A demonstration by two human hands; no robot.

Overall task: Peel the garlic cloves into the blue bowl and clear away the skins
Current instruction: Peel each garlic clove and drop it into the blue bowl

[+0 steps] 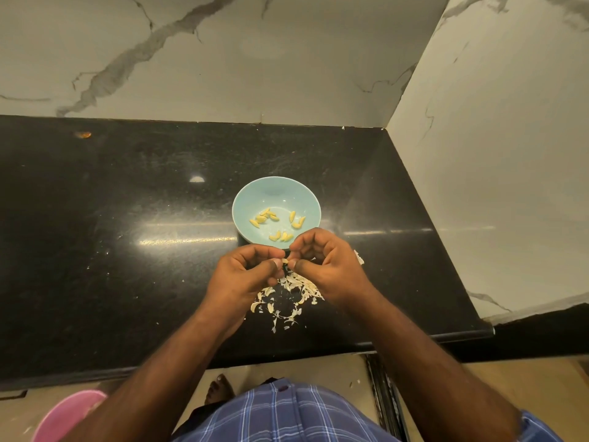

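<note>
table [127, 218] of polished black stone carries everything, set against marble walls. the round pale blue bowl [251, 202] sits just beyond the hands, holding about ten peeled yellowish cloves [267, 216]. a heap of papery white skins [287, 298] lies below the wrists. the left hand [245, 272] and the right hand [322, 266] both pinch one small garlic clove [284, 260] between their fingertips. best to tear the skin from the tip, keeping the clove near the bowl.

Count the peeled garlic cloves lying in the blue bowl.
About 11 peeled cloves in the blue bowl: roughly five at left, three at right, three near the front rim. Overlaps make this uncertain; the hands may hide more.
</note>
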